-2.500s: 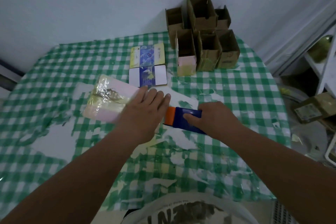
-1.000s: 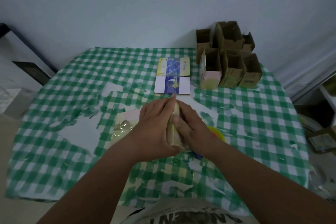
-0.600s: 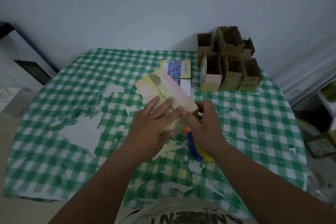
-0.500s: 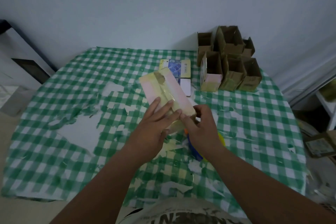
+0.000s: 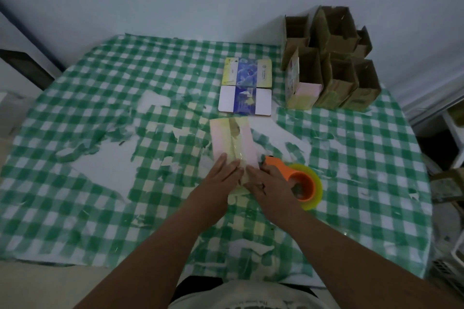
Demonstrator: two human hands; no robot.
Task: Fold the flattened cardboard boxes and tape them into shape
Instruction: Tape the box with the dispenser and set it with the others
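A pink and yellow cardboard box (image 5: 232, 142) lies on the checked table, its long side pointing away from me, with a strip of clear tape along its middle. My left hand (image 5: 221, 178) lies flat with straight fingers on its near end. My right hand (image 5: 267, 182) presses the same end from the right, fingers laid on the box. An orange tape dispenser with a yellow roll (image 5: 302, 185) lies on the table just right of my right hand.
Two flattened blue, yellow and white boxes (image 5: 246, 86) lie beyond the pink box. Several folded brown boxes (image 5: 331, 68) stand stacked at the back right corner. The green checked tablecloth (image 5: 100, 133) is worn to white patches. Shelving stands off the right edge.
The box was lifted off the table and turned in both hands, then came down flat with its long side pointing away. Both hands now press its near end. The tape dispenser lies free.
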